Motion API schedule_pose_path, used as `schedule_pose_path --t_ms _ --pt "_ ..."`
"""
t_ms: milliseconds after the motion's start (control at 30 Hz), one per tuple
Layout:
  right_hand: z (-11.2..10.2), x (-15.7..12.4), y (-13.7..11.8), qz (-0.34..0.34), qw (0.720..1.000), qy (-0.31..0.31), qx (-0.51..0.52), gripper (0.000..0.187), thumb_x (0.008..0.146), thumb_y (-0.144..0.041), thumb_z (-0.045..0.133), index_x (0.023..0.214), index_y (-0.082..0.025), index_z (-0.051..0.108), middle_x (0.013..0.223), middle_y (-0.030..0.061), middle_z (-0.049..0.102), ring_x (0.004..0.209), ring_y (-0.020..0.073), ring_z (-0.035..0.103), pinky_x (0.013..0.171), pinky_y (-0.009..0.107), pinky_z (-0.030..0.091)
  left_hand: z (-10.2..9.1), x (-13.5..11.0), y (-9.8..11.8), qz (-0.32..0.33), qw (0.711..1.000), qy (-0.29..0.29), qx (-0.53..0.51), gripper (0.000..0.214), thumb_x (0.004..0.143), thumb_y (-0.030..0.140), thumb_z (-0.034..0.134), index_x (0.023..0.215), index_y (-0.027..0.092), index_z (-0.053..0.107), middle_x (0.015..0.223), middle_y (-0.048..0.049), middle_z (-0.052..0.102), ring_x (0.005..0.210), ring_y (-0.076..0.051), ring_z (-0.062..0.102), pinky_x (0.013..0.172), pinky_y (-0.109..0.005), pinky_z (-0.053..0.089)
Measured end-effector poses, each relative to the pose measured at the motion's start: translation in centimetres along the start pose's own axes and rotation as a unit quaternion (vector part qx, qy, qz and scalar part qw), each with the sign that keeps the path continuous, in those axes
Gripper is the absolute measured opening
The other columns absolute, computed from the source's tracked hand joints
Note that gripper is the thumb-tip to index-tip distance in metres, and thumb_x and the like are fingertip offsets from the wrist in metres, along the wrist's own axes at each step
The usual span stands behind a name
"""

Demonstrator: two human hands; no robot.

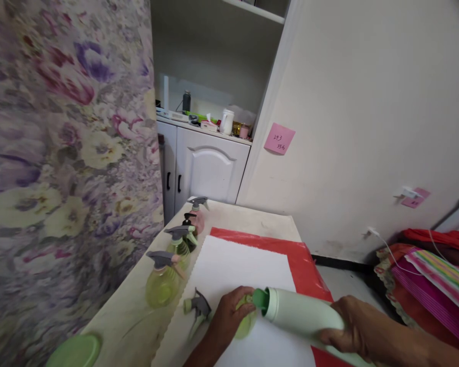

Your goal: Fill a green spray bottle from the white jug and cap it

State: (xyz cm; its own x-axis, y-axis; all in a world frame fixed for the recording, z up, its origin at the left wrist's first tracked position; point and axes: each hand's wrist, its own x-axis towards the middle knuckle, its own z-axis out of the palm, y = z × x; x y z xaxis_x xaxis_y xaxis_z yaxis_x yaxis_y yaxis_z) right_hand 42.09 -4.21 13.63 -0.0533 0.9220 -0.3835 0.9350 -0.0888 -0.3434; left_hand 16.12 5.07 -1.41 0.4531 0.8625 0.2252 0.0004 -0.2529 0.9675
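My left hand (233,311) is closed around a small yellow-green bottle (246,326) standing on a white sheet (240,260), its top without a spray head. A pale green thermos jug (304,311) is gripped in my right hand (350,329) and tilted nearly level. Its darker green spout (259,298) points left and meets the bottle's mouth; whether liquid is flowing, I cannot tell. Left of my left hand lies a loose grey spray head (199,307) with a light green collar. A round green lid (75,351) sits at the lower left.
Along the table's left side stand a yellow spray bottle (161,285), a green one (179,250), a dark pump bottle (190,232) and a pink spray bottle (197,216). Red sheeting (306,265) lies under the white sheet. A white cabinet (210,163) is beyond.
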Motion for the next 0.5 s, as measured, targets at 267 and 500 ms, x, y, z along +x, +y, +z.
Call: schedule_pose_path --t_ms 267,500 --pt "-0.3 -0.1 -0.8 0.003 1.000 0.011 -0.013 0.030 0.076 -0.044 0.057 0.062 -0.017 0.056 0.048 -0.0030 0.049 0.039 0.0078 0.044 0.035 0.017 0.025 0.0 0.2 -0.2 -0.011 1.000 0.006 -0.002 0.022 0.080 0.023 0.061 0.100 0.020 0.069 0.098 -0.0022 0.073 0.095 -0.022 0.065 0.086 -0.027 0.045" --pt "-0.4 -0.3 -0.8 0.012 1.000 -0.016 0.004 0.036 0.078 -0.051 0.055 0.066 -0.017 0.060 0.046 -0.0031 0.051 0.036 0.0078 0.045 0.034 0.017 0.026 -0.1 0.1 -0.1 0.003 1.000 -0.003 0.000 0.021 0.080 0.024 0.060 0.099 0.021 0.069 0.098 -0.0026 0.074 0.095 -0.022 0.065 0.087 -0.027 0.045"
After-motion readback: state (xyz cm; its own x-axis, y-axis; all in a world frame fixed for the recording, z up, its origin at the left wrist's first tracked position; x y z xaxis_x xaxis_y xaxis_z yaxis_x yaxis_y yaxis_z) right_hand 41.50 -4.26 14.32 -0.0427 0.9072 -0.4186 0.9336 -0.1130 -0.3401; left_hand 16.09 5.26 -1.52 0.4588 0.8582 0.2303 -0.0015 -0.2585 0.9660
